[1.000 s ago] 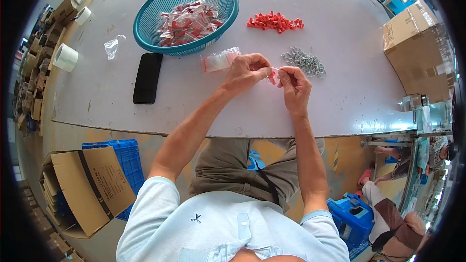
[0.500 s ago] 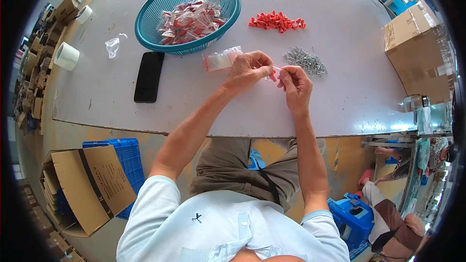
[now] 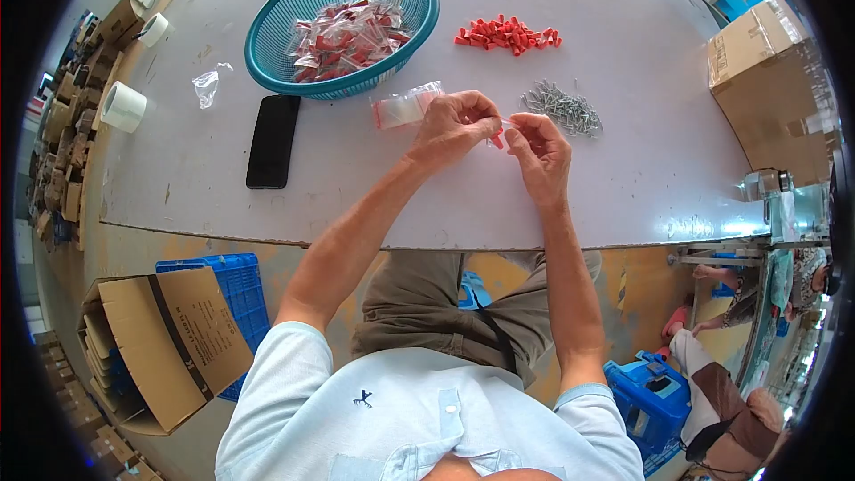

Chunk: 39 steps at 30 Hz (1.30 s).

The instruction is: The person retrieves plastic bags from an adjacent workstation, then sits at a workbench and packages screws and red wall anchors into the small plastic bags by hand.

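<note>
Between my two hands, above the table, is a small clear plastic bag [image 3: 497, 139] with red plastic pieces in it. My left hand [image 3: 452, 128] pinches one side of the bag's top edge. On the other side, my right hand [image 3: 543, 158] has its thumb and forefinger closed at the same edge. Just beyond my left hand lies a stack of flat clear bags with red edges [image 3: 401, 109]. A heap of red plastic plugs [image 3: 508, 36] lies farther back, and a pile of silver screws [image 3: 563, 109] is beyond my right hand.
A teal basket [image 3: 253, 53] holds many filled bags at the back left. A black phone [image 3: 272, 142], a crumpled plastic scrap [image 3: 206, 87] and a tape roll [image 3: 123, 107] lie to the left. A cardboard box [image 3: 770, 93] stands at right. Another person [image 3: 726, 401] sits at lower right.
My right hand has shifted slightly left, its fingertips nearer my left hand along the bag's edge. My left hand keeps its pinch on the bag.
</note>
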Tool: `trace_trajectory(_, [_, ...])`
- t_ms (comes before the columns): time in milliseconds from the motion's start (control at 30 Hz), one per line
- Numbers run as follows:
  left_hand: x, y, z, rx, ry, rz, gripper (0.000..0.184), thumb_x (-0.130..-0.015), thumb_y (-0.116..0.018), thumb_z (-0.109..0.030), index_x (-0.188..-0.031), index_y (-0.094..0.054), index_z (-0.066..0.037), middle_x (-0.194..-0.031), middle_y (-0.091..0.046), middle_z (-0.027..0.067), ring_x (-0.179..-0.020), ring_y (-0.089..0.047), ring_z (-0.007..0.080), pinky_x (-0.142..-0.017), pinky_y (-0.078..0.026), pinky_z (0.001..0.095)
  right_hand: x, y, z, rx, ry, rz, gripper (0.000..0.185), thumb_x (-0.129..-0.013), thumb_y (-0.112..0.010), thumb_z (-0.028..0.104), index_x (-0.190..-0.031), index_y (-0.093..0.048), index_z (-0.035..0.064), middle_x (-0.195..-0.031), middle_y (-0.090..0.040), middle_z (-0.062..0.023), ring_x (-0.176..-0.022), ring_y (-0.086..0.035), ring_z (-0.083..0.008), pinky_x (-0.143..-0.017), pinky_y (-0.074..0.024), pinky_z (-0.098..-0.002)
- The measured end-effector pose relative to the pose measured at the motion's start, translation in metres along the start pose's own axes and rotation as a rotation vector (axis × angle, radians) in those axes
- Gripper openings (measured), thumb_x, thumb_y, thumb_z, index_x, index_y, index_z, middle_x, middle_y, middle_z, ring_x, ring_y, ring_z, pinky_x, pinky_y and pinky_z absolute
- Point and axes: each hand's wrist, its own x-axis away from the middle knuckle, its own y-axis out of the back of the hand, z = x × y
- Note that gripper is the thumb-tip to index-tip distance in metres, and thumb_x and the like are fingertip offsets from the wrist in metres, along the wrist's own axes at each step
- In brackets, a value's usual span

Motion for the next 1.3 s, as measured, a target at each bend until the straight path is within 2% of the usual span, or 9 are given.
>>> trace_trajectory(233, [0.003,-0.002,-0.007,-0.025,-0.045,0.077,0.008,-0.09,-0.074,-0.003,-0.095,-0.073,0.003,-0.085,-0.075,0.0085,-0.079,-0.074,0.0144,-0.073,-0.059,0.027,-0.002,0.004,-0.033,0.002,0.07,0.064,0.006,-0.097,-0.071,0.0,-0.103,-0.072,0.0018,-0.085,-0.072,-0.0048,-0.076,-0.067,-0.0087,-0.065,-0.055,-0.0252])
trace_trajectory(333, [-0.002,0.0,-0.002,0.077,-0.022,0.087,0.005,-0.092,-0.073,-0.002,-0.094,-0.072,0.002,-0.085,-0.074,0.0093,-0.08,-0.073,0.0153,-0.073,-0.058,0.028,-0.003,0.0,-0.017,-0.021,0.061,0.042,0.011,-0.095,-0.071,-0.002,-0.105,-0.072,0.0009,-0.087,-0.074,-0.0077,-0.082,-0.072,-0.011,-0.072,-0.0613,-0.0288])
trace_trajectory(467, [-0.005,0.004,0.018,0.134,0.015,0.01,0.008,-0.092,-0.07,0.0,-0.1,-0.071,0.002,-0.088,-0.069,0.0044,-0.081,-0.067,0.0126,-0.08,-0.054,0.0265,-0.002,0.007,-0.007,-0.084,0.05,0.046,0.005,-0.096,-0.069,-0.001,-0.101,-0.067,-0.0015,-0.083,-0.069,-0.0043,-0.074,-0.065,-0.0085,-0.065,-0.0552,-0.0264])
trace_trajectory(700, [0.0,-0.002,0.006,0.19,-0.013,0.052,0.013,-0.094,-0.071,-0.004,-0.106,-0.071,-0.002,-0.094,-0.068,0.0015,-0.085,-0.064,0.0092,-0.081,-0.051,0.024,-0.001,0.011,-0.003,-0.143,0.074,0.042,0.001,-0.097,-0.068,-0.002,-0.097,-0.067,-0.0019,-0.082,-0.07,-0.0039,-0.072,-0.065,-0.0088,-0.063,-0.0553,-0.0267])
trace_trajectory(833, [-0.001,-0.001,0.011,0.124,0.009,0.082,0.01,-0.094,-0.071,-0.001,-0.104,-0.07,-0.001,-0.09,-0.069,0.0022,-0.08,-0.065,0.0089,-0.073,-0.053,0.0242,0.003,0.01,-0.002,-0.151,0.025,0.129,0.005,-0.096,-0.071,0.001,-0.1,-0.069,-0.0015,-0.081,-0.07,-0.0039,-0.069,-0.064,-0.0086,-0.061,-0.0551,-0.0267])
trace_trajectory(967, [-0.003,0.003,0.016,0.022,-0.025,0.096,0.008,-0.096,-0.07,-0.002,-0.104,-0.07,0.0,-0.088,-0.068,0.0042,-0.075,-0.064,0.011,-0.07,-0.057,0.0287,0.003,0.012,0.006,-0.149,-0.002,0.143,0.007,-0.096,-0.071,0.002,-0.1,-0.069,-0.0028,-0.082,-0.071,-0.0057,-0.069,-0.065,-0.009,-0.061,-0.0549,-0.0273])
trace_trajectory(1100, [-0.002,-0.001,0.012,0.093,0.016,0.089,0.006,-0.095,-0.071,0.0,-0.101,-0.07,0.0,-0.087,-0.07,0.0048,-0.076,-0.067,0.0115,-0.072,-0.055,0.0253,0.001,0.015,-0.009,-0.127,-0.029,0.202,0.007,-0.096,-0.07,0.002,-0.1,-0.068,-0.0026,-0.085,-0.071,-0.0059,-0.071,-0.066,-0.0096,-0.063,-0.055,-0.0275])
trace_trajectory(1167, [0.0,-0.005,0.0,0.07,0.029,0.066,0.004,-0.096,-0.07,-0.001,-0.1,-0.069,0.001,-0.088,-0.071,0.0066,-0.078,-0.069,0.0139,-0.073,-0.056,0.0267,-0.003,0.009,-0.022,-0.21,0.031,0.142,0.006,-0.098,-0.069,0.004,-0.101,-0.068,-0.0013,-0.087,-0.072,-0.0058,-0.073,-0.066,-0.01,-0.064,-0.0544,-0.0267])
trace_trajectory(1300, [0.006,-0.005,-0.015,0.087,0.014,0.035,0.003,-0.092,-0.071,0.0,-0.095,-0.07,0.002,-0.087,-0.07,0.0083,-0.079,-0.072,0.0192,-0.076,-0.059,0.0309,-0.002,0.013,-0.009,-0.291,-0.064,0.19,0.005,-0.1,-0.066,0.004,-0.104,-0.069,0.0018,-0.088,-0.072,-0.0046,-0.074,-0.065,-0.0088,-0.063,-0.0528,-0.0248])
